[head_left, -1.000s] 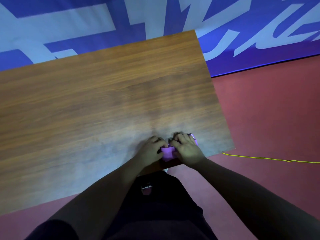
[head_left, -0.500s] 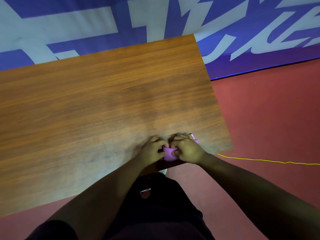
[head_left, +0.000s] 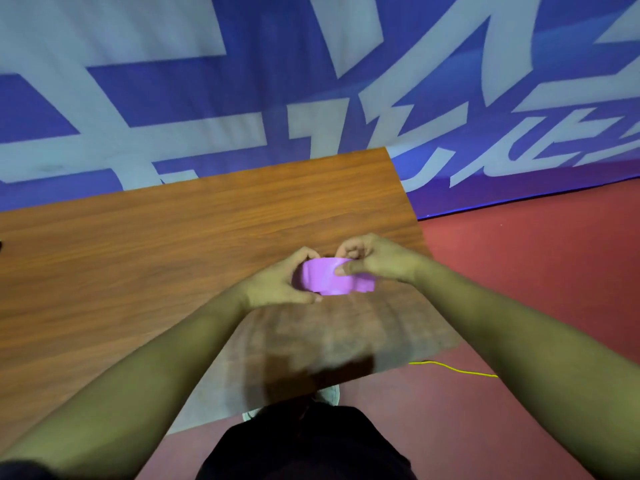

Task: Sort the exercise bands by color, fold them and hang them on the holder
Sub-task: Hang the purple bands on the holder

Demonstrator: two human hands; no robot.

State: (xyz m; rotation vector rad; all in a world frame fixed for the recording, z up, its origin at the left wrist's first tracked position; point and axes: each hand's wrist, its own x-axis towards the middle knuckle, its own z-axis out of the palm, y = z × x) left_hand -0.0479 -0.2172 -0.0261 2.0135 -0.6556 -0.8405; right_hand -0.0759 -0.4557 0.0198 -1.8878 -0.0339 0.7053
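Both hands hold one folded purple band [head_left: 332, 277] above the table [head_left: 138, 258]. The left hand [head_left: 277, 284] curls its grip round the band's left end. The right hand [head_left: 377, 259] pinches the band's top edge, thumb in front.

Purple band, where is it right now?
In the head view, the purple band is just right of centre, gripped between the left hand and right hand over the right end of the wooden table.

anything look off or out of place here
Nothing much. The pink band is gripped between the left hand and right hand over the wooden table, unevenly bunched. A thin yellow cord trails loose across the red floor by the table's corner.
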